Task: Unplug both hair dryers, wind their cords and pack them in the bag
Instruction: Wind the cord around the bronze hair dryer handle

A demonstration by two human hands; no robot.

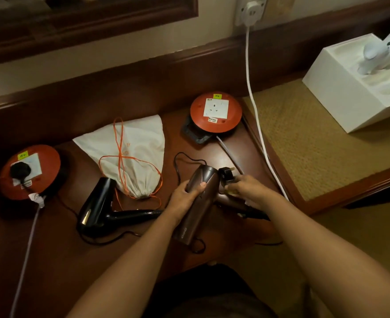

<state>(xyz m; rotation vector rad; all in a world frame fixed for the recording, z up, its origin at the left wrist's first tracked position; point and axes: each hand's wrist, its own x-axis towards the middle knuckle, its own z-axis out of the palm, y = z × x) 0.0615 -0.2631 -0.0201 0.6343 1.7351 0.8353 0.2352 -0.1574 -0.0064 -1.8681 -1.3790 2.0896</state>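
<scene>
My left hand [185, 193] grips the barrel of a brown hair dryer [196, 216] above the dark wooden table. My right hand [247, 189] holds its black plug [226, 173] and cord beside the dryer's rear end; the plug is out of any socket. The thin black cord [178, 161] loops behind the dryer. A black hair dryer [100, 203] lies on the table to the left, its plug [20, 171] seated in the left red socket reel [31, 172]. A white drawstring bag [143, 143] with orange strings lies flat between the reels.
A second red socket reel [216, 112] with an empty socket stands at the back right. A white cable [256, 111] runs from a wall adapter [250, 11] down the table's right edge. A white box [350, 88] with a white figure sits on a woven mat.
</scene>
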